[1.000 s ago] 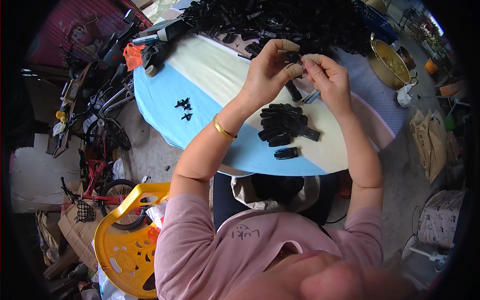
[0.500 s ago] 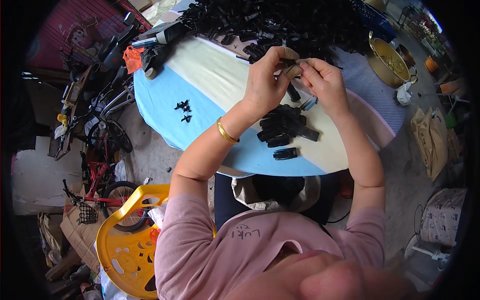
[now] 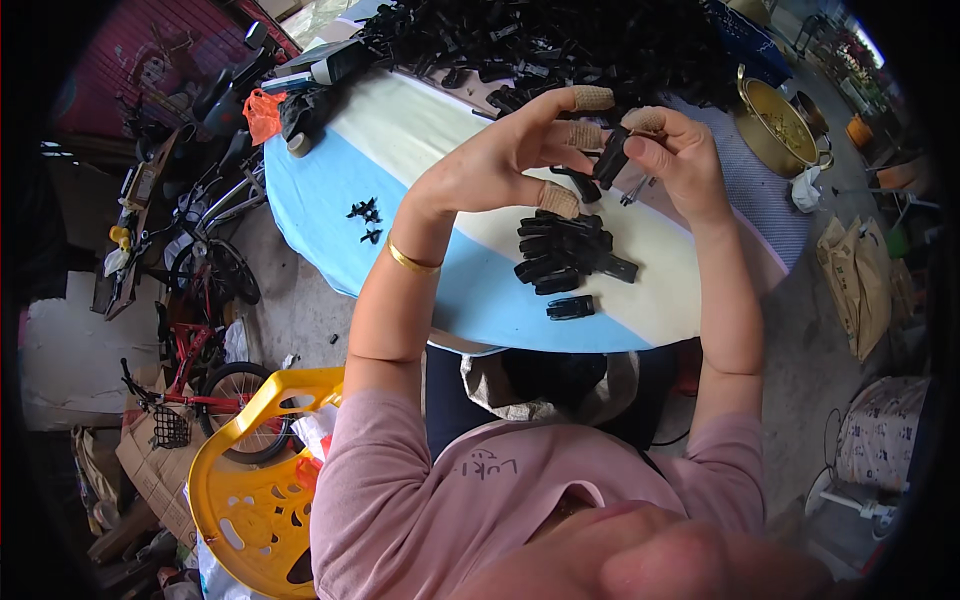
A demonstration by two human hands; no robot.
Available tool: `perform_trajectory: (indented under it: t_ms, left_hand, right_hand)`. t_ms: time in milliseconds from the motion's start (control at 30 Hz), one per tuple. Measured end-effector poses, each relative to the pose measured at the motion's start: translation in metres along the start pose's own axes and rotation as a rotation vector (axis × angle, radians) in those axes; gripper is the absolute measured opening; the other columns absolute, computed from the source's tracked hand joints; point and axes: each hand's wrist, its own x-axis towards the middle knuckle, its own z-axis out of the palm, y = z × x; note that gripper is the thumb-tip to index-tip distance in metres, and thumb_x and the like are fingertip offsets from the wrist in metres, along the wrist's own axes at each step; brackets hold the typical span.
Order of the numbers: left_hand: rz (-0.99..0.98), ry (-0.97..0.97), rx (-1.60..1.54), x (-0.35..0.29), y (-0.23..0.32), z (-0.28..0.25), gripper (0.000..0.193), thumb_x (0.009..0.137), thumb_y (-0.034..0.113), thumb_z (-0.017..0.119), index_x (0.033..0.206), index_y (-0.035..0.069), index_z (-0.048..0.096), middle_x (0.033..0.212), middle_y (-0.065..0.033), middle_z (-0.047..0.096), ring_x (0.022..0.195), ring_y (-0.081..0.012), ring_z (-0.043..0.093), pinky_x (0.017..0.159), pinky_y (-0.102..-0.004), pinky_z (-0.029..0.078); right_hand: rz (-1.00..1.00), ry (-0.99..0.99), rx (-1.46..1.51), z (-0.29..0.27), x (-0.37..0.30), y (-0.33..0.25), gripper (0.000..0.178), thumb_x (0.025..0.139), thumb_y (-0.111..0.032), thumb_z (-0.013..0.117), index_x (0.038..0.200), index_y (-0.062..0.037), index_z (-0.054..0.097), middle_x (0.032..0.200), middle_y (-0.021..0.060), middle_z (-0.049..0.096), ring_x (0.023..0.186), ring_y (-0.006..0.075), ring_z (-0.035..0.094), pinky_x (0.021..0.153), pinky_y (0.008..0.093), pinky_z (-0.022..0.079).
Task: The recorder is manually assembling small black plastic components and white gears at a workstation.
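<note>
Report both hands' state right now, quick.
Left hand: open; can't tell whether it touches the black plastic piece.
Right hand: closed, pinching that piece.

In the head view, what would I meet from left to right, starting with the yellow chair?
Yellow chair, small black pieces, left hand, held black part, right hand, golden pot, brown bag.

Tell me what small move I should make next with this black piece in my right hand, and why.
Perhaps lower the black piece onto the small black pile: your right hand pinches the piece, your left hand is spread open beside it, and the pile lies close by on the table, nearer your body.
</note>
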Motion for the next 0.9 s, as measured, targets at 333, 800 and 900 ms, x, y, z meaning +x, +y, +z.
perform_trajectory:
  t_ms: [333, 800, 900]
  left_hand:
    - [-0.204, 0.024, -0.653, 0.008, -0.024, 0.015, 0.038, 0.070, 0.003, 0.070, 0.099, 0.000, 0.046, 0.088, -0.0114, 0.059, 0.080, -0.0252, 0.064, 0.071, -0.0325, 0.054]
    - [0.075, 0.445, -0.220, 0.012, -0.019, 0.030, 0.017, 0.079, -0.004, 0.057, 0.094, -0.004, 0.049, 0.089, -0.0095, 0.059, 0.084, -0.0141, 0.059, 0.076, -0.0262, 0.050]
    - [0.078, 0.440, -0.053, 0.012, -0.020, 0.029, 0.023, 0.081, -0.001, 0.056, 0.103, -0.003, 0.049, 0.096, -0.0103, 0.058, 0.087, -0.0168, 0.059, 0.079, -0.0284, 0.050]
  right_hand:
    - [-0.118, -0.068, 0.029, 0.004, 0.002, 0.003, 0.018, 0.078, -0.011, 0.065, 0.093, -0.0004, 0.061, 0.079, 0.0009, 0.061, 0.071, 0.0058, 0.055, 0.067, 0.0177, 0.046]
    - [-0.105, 0.168, -0.194, 0.024, -0.001, 0.000, 0.011, 0.088, -0.013, 0.051, 0.086, -0.0035, 0.056, 0.069, -0.0049, 0.049, 0.061, 0.0007, 0.041, 0.055, 0.0142, 0.032]
    - [-0.093, 0.169, -0.270, 0.026, -0.001, -0.001, 0.012, 0.088, -0.013, 0.050, 0.086, -0.0026, 0.056, 0.068, -0.0034, 0.051, 0.062, 0.0016, 0.043, 0.056, 0.0150, 0.034]
